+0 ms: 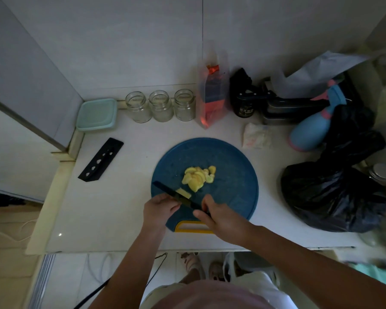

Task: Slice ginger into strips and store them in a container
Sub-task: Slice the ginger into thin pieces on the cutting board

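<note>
A round blue cutting board [232, 166] with a yellow handle lies on the white counter. A pile of yellow ginger slices [198, 177] sits at its middle. A smaller ginger piece [185, 193] lies beside the black knife [165, 189], whose blade points left across the board. My right hand [218, 216] grips the knife's handle. My left hand [159, 208] rests at the board's near left, its curled fingers against the blade and the small piece. A teal lidded container [97, 114] stands at the back left.
Three open glass jars [161, 105] line the back wall. A black knife sheath [101, 159] lies left of the board. An orange packet [213, 97], black bottle [243, 103], blue spray bottle [310, 130] and black plastic bag [334, 188] crowd the right.
</note>
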### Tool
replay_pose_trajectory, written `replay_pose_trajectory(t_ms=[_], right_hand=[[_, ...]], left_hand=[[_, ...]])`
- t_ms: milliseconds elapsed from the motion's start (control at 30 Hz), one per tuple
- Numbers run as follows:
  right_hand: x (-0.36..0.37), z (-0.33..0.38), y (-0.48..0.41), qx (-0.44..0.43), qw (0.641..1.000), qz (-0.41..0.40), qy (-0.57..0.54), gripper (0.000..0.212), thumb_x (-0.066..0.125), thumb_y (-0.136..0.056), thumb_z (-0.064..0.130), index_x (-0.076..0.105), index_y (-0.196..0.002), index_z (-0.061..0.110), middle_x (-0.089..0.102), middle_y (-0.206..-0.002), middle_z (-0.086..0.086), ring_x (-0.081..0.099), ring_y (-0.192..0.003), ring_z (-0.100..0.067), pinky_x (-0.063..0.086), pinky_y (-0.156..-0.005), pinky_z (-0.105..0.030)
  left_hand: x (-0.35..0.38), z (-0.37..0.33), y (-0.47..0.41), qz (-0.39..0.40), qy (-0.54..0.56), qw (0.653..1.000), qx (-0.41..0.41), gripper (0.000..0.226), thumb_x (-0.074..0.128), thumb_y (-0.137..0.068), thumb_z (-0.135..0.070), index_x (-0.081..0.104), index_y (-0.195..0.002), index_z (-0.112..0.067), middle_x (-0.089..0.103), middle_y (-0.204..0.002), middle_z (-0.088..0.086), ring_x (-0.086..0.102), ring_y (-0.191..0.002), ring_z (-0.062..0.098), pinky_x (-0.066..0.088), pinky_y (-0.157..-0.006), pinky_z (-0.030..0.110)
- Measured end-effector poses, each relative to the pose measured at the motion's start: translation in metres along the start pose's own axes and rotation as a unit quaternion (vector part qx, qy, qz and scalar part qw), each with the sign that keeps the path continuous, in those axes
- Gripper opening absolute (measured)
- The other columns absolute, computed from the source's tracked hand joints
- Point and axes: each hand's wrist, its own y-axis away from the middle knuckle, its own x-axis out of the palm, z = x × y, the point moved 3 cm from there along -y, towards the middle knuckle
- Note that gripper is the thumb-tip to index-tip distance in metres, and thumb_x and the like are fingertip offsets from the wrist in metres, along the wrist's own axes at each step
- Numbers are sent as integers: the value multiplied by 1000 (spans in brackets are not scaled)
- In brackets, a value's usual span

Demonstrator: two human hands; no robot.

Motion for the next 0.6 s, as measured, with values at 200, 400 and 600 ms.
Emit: replay_pose_trajectory(t_ms=[200,400,600], right_hand=[[-2,-2,3,-5,1000,0,-1,29,36,-100,41,41,-100,12,53,-74,-1,48,-61,-9,41,-63,-30],[-1,-3,2,-15,1000,-3,-7,24,36,-100,39,39,-98,16,47,-70,8,45,-58,-4,37,-57,-18],[6,-9,3,6,999,1,-49,25,36,-101,38,39,-95,15,44,-67,9,45,-55,1,36,-56,-17]], left_hand=[[0,1,-1,10,-30,999,15,14,60,-77,19,66,-83,7,70,-71,12,69,-68,17,58,-68,21],[1,-2,-2,3,-33,999,24,16,60,-77,19,67,-80,4,70,-62,6,68,-63,15,58,-65,20],[-2,-2,-4,2,-65,997,28,14,66,-72,16,68,-80,5,70,-81,20,68,-81,31,59,-70,25]])
